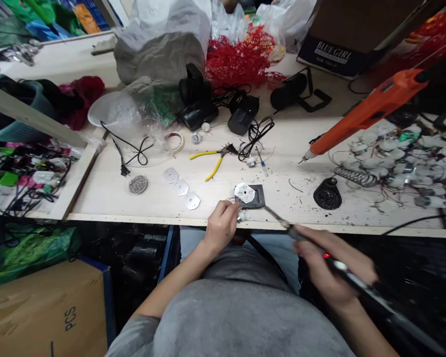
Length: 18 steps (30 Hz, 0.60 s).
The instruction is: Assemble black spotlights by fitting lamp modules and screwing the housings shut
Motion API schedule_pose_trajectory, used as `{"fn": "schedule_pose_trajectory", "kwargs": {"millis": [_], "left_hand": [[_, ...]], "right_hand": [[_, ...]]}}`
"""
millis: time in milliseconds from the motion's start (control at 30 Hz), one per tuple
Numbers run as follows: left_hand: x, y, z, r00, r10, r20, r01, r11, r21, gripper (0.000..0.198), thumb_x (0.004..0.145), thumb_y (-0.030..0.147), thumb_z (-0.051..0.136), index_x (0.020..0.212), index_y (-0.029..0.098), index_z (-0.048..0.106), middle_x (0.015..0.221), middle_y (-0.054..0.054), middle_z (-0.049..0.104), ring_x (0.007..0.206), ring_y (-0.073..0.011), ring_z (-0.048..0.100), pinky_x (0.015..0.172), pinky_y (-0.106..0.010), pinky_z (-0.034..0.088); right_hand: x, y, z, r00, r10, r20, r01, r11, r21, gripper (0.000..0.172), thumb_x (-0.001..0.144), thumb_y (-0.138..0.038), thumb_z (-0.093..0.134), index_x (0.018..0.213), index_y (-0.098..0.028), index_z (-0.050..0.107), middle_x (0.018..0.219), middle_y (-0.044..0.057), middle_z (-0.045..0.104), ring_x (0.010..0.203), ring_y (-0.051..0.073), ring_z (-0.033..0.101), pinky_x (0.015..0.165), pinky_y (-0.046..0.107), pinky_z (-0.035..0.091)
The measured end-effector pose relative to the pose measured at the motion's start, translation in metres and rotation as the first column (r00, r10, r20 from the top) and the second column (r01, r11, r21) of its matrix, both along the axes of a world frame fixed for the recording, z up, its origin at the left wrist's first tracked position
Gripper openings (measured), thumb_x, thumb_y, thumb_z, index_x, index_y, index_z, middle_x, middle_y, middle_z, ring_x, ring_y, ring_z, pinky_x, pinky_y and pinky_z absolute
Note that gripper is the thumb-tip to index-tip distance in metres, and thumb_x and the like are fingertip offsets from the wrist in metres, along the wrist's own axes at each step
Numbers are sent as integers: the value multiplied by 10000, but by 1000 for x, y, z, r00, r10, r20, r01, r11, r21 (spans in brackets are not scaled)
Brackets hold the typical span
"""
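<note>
My right hand (334,267) is wrapped round a soldering iron (314,240), a red light glowing on its handle. The iron's tip reaches the front right corner of a small black square block (259,194). On that block lies a silver LED plate (244,192) with cut corners. My left hand (222,223) is closed in a pinch at the block's front left; what its fingertips hold is too small to make out. Thin red wires and a small metal-and-white part (241,216) show beside them. Three loose silver plates (181,187) lie to the left.
Yellow-handled pliers (217,159) lie behind the block. An orange electric screwdriver (367,114) hangs at the right, above a black stand (327,194), a coiled spring (355,176) and many wired parts. Black lamp housings (198,114) and a screw dish (137,184) are on the bench.
</note>
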<state>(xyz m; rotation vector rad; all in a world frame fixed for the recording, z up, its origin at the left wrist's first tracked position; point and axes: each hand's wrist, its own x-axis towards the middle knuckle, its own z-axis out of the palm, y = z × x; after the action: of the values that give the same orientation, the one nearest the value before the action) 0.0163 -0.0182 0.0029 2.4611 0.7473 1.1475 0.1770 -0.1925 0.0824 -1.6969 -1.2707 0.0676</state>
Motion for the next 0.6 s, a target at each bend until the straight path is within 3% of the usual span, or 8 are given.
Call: {"fn": "schedule_pose_trajectory", "kwargs": {"millis": [100,167,400,600], "left_hand": [[0,0,0,1000,-10,9,11,1000,-19,124,999,155,560,1045,159,675,875,-44,636,797,-114,664,724,-185,569],[-1,0,1,1000,-23,14,24,999,-38,120,999,157,559,1037,162,673,878,-44,638,808,-116,667,744,-190,572],[-1,0,-1,999,-42,17,44,993,-106,127,1004,164,545,1040,178,666,892,-44,652,839,-130,678,768,-225,579],[-1,1,0,998,-56,40,60,991,-117,118,998,156,551,1028,179,663,877,-39,649,841,-133,681,775,-229,584]], "right_hand": [[-22,31,1,993,108,38,-107,994,-11,337,891,-55,650,1170,-233,717,868,26,774,689,143,723,638,249,596],[-27,41,-3,993,104,62,-104,995,7,334,895,-44,642,1174,-216,710,887,41,778,706,141,727,661,244,602],[-31,47,-24,996,65,68,-69,996,52,312,902,-51,641,1161,-209,712,882,47,775,695,136,718,664,245,593],[-32,51,-28,997,58,53,-61,997,44,313,905,-63,642,1169,-215,716,897,47,785,676,140,732,663,247,606]]}}
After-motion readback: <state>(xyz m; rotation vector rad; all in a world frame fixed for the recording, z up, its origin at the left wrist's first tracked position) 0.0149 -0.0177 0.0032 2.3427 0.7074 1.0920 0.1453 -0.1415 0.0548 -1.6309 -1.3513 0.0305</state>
